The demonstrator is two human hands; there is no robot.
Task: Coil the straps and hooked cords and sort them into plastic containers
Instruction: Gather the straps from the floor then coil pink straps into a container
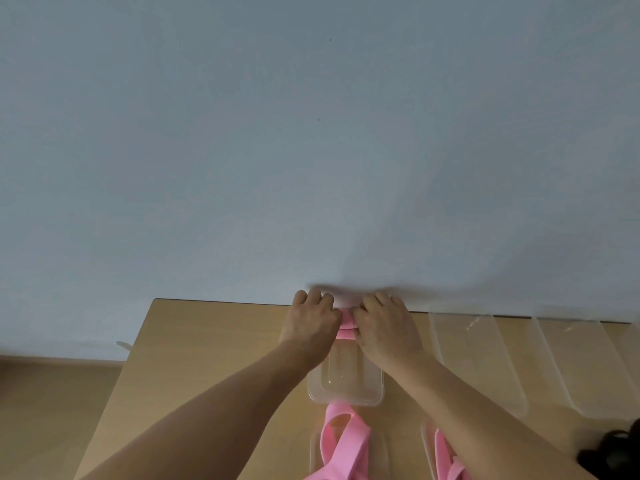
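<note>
Right now both hands are at the far edge of the bench (207, 358), close to the wall, working a pink strap (346, 328) between them. The left hand (310, 320) has its fingers curled round one end of the small roll and the right hand (384, 325) pinches the other. Only a short pink band shows between the knuckles, so I cannot tell how tight the coil is. The roll sits just above the far end of a clear tub (346, 398), whose near end shows nothing in it.

Nearer the person, a loose strap (341, 441) lies looped across a shallow tray (314, 452), and a third strap (446, 459) lies in a second tray (426, 452) beside it. A long tub (478, 358) and another long tub (581, 368) stand to the right. Something black (613, 448), perhaps the hooked cords, lies at the right edge, too dark to make out.

The strap looks soft, flat and light. I would expect it to bend easily and spring open as soon as it is let go. It seems best held across the roll's flat faces, with a thumb on the loose tail, and pressed down into the tub before release.
</note>
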